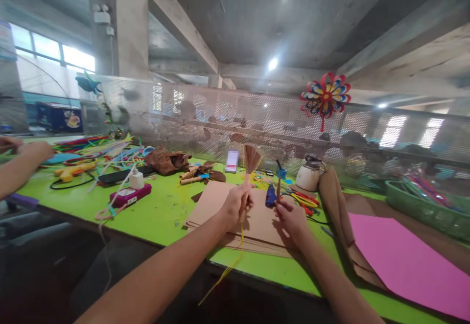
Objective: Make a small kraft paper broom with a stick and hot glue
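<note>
The left hand (pixel 238 205) grips a broom-like bundle (pixel 250 165) (fanned end up). Apart, the right hand (pixel 293 219) pinches a brown strip (pixel 278 187).

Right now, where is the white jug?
In the head view, the white jug stands right of centre on the green table, beyond the right hand, just left of the brown sheet.

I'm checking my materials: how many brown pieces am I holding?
2: a fanned piece in your left hand, and a thin strip in your right hand. Others within your grip may be hidden.
</note>
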Motion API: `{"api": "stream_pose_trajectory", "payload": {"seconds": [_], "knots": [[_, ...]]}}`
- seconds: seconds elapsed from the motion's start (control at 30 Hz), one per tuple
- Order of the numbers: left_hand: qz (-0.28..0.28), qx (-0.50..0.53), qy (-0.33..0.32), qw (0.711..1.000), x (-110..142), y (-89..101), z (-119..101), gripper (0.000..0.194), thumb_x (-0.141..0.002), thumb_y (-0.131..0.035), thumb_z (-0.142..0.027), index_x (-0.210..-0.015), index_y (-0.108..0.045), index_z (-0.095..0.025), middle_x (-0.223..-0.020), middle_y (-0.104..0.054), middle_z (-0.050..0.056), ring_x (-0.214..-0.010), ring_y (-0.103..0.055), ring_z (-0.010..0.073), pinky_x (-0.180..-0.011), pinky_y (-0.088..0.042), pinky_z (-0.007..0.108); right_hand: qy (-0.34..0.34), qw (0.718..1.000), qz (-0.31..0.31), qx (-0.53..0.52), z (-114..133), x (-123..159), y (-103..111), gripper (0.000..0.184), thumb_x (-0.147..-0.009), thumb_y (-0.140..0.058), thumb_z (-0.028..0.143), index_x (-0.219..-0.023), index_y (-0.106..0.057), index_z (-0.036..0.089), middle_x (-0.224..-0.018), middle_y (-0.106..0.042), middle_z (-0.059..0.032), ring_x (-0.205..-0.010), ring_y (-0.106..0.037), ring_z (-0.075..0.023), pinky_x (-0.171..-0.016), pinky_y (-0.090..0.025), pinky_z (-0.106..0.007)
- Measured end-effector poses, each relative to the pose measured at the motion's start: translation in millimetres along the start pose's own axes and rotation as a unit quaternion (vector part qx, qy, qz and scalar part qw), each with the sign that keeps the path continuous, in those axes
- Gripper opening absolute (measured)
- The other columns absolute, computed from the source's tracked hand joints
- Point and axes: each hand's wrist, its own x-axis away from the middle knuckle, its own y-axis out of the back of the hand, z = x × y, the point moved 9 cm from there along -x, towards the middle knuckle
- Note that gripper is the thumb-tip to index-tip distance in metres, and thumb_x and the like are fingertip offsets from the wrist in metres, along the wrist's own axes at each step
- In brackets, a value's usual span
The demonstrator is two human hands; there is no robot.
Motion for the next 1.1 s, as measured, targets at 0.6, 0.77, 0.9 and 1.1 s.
{"api": "stream_pose_trajectory", "payload": {"seconds": [0.6, 0.77, 0.9, 1.1], "knots": [[0.061, 0.096, 0.088, 0.99, 10, -8.6, 15, 0.026, -0.078, -0.039, -0.021, -0.091, -0.057, -0.007, -0.054, -0.053, 0.004, -0.046, -0.049, 0.0115, -0.043, -0.035, 0.02, -0.015, 0.997, 0.029, -0.068, 15, 13, -9, 0.036, -0.056, -0.072, 0.039, -0.082, -0.069, 0.014, -0.055, -0.061, -0.0005, -0.049, -0.048, -0.0108, -0.047, -0.038, -0.026], [0.065, 0.101, 0.091, 0.989, 8, -7.2, 20, 0.022, -0.079, -0.041, -0.02, -0.089, -0.057, -0.008, -0.057, -0.054, 0.004, -0.049, -0.051, 0.0119, -0.045, -0.037, 0.02, -0.031, 0.997, 0.018, -0.075, 7, 11, -9, 0.039, -0.053, -0.073, 0.039, -0.083, -0.069, 0.014, -0.058, -0.062, -0.0019, -0.051, -0.051, -0.0117, -0.049, -0.04, -0.026], [0.086, 0.093, 0.06, 0.99, 8, -10.0, 17, 0.015, -0.079, -0.051, -0.023, -0.082, -0.057, -0.01, -0.062, -0.056, 0.004, -0.053, -0.053, 0.0111, -0.049, -0.04, 0.02, -0.041, 0.995, 0.012, -0.087, 4, 10, -8, 0.041, -0.053, -0.073, 0.039, -0.084, -0.069, 0.013, -0.058, -0.062, -0.0019, -0.05, -0.051, -0.0111, -0.05, -0.04, -0.026], [0.095, 0.128, 0.089, 0.983, 9, -13.8, 17, 0.024, -0.08, -0.044, -0.025, -0.09, -0.059, -0.009, -0.058, -0.053, 0.004, -0.052, -0.052, 0.0127, -0.043, -0.036, 0.02, -0.022, 0.995, 0.036, -0.09, 15, 13, -11, 0.034, -0.057, -0.071, 0.035, -0.084, -0.068, 0.016, -0.058, -0.061, 0.0003, -0.05, -0.048, -0.0099, -0.049, -0.038, -0.025]]}}
